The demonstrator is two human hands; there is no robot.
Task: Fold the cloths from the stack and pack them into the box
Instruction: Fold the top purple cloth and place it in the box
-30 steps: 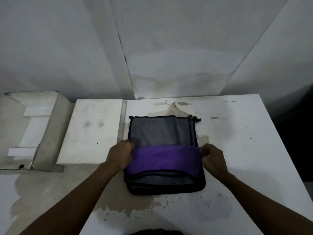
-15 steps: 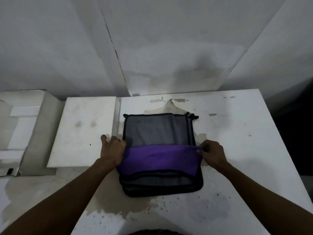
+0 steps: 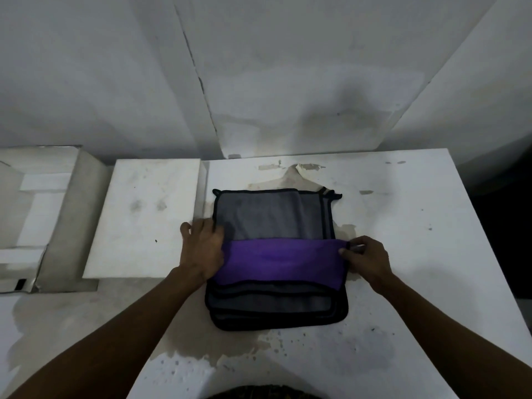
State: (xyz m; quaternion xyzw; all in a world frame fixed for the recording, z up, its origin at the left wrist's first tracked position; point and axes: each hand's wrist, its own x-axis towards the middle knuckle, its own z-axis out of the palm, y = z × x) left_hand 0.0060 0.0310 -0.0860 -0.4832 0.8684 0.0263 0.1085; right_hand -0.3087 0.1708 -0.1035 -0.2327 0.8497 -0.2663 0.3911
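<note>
A stack of grey cloths with black edging lies in the middle of the white table. The top cloth is folded over and shows its purple side as a band across the stack. My left hand rests flat at the band's left end, fingers spread, pressing on the cloth. My right hand pinches the band's right corner between thumb and fingers. The open white box stands at the far left of the table.
A white flat lid or board lies between the box and the stack. The table's paint is peeled and stained around the stack. A white wall rises behind the table; the table's right edge drops to dark floor.
My left hand has opened from a grip on the purple fold's left end to a flat press with fingers spread. The right hand still pinches the right corner. The view shifted slightly.
</note>
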